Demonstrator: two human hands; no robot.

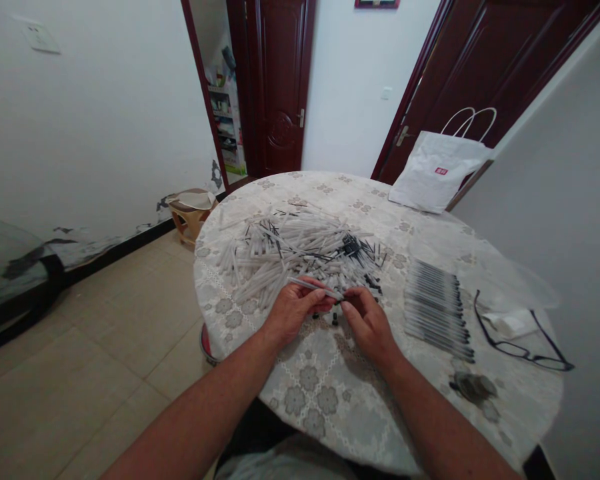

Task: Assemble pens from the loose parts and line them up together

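Observation:
My left hand (294,308) is closed on a clear pen barrel (314,287) that slants across its fingers toward the right. My right hand (366,319) is pinched at the barrel's right end, on a small dark part that I cannot make out. Both hands hover over the near middle of a round table (330,393) covered with a flowered cloth. Just beyond the hands lies a big loose heap of clear pen barrels and black pen parts (300,250). A tidy row of finished pens (437,310) lies to the right of my right hand.
Black-rimmed glasses (523,343) and a clear plastic bag (500,273) lie at the table's right. A white paper bag (437,170) leans at the far edge by a dark door. A stool (193,213) stands on the tiled floor to the left.

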